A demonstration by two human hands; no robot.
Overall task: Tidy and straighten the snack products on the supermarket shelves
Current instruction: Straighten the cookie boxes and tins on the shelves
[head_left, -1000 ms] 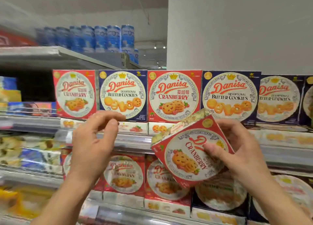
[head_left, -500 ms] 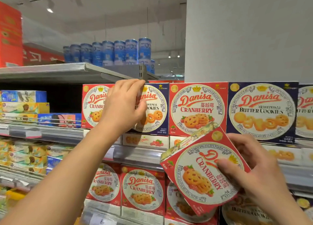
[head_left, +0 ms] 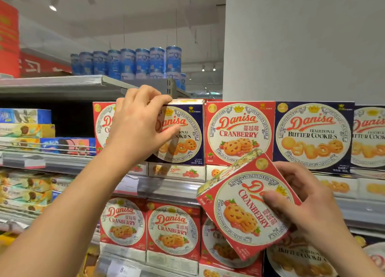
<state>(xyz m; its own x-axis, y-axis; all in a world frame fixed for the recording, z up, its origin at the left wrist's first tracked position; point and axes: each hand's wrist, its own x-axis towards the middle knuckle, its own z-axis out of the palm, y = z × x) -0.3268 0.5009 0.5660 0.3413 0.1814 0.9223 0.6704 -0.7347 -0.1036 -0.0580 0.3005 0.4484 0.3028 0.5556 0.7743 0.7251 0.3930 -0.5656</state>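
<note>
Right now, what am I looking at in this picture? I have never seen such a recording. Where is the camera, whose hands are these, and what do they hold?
There is no machine here. A person wears one camera on the head, which looks forward and down, so you see that person's own two bare hands in front of supermarket shelves.

The left hand reaches up and grips the top of a blue butter cookie box that stands in the upper row. Beside it stand a red cranberry box and more blue boxes.

The right hand holds another cranberry box, tilted, in front of the shelves, with the thumb across its front.

More red boxes stand in the lower row. Blue tins stand on the top shelf.
</note>
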